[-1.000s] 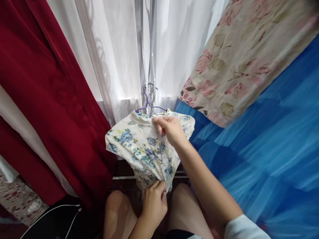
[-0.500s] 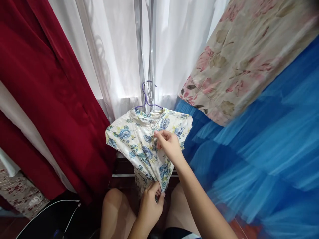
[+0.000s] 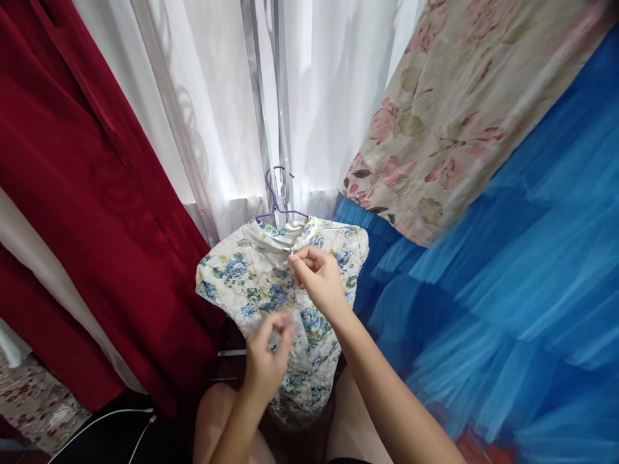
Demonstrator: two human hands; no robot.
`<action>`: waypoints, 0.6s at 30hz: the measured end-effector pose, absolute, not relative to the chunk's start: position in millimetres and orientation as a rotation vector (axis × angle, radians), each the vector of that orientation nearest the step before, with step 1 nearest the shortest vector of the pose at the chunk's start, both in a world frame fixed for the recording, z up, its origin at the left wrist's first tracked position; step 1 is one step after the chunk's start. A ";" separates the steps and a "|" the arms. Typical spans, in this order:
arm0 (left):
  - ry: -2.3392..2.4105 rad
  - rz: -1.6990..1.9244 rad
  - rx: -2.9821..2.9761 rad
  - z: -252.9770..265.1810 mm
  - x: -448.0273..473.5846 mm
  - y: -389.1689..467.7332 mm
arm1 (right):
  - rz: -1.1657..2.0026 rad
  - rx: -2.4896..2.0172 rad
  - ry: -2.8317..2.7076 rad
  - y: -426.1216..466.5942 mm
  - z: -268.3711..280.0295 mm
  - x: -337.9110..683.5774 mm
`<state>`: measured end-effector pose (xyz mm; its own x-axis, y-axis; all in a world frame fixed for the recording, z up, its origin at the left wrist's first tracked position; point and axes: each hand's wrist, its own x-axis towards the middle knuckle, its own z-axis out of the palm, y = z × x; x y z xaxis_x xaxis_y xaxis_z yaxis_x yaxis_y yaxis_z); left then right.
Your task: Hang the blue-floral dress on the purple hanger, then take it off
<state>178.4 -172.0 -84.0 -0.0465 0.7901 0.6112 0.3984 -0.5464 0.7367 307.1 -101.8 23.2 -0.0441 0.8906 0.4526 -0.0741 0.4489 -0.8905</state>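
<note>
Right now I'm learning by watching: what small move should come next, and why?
Perhaps have the left hand steady the shirt just below the neckline: the right hand seems to pinch at the neckline, while the left seemingly holds nothing.

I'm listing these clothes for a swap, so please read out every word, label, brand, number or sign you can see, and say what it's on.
None: no readable text shows.
The white top shows printed blue flowers, but no lettering that I can make out.
The purple hanger shows no readable mark; its wire is too thin to tell more.
Inside the collar, nothing reads as a label at this size.
</note>
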 end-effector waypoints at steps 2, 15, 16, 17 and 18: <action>1.233 1.800 1.876 -35.4 171.5 -145.3 | 0.919 -0.765 -1.413 -107.8 28.7 309.2; 1.466 2.122 1.968 41.4 148.7 -78.9 | 0.462 -1.014 -1.734 -72.6 -4.5 305.9; 1.451 2.224 1.858 43.5 135.7 -74.8 | 0.461 -1.038 -1.770 -73.9 -9.8 306.9; 1.424 2.323 1.739 45.5 120.6 -70.1 | 0.479 -1.058 -1.803 -76.6 -15.4 308.8; 1.389 2.405 1.612 46.7 104.0 -65.1 | 0.511 -1.073 -1.825 -80.6 -21.0 311.6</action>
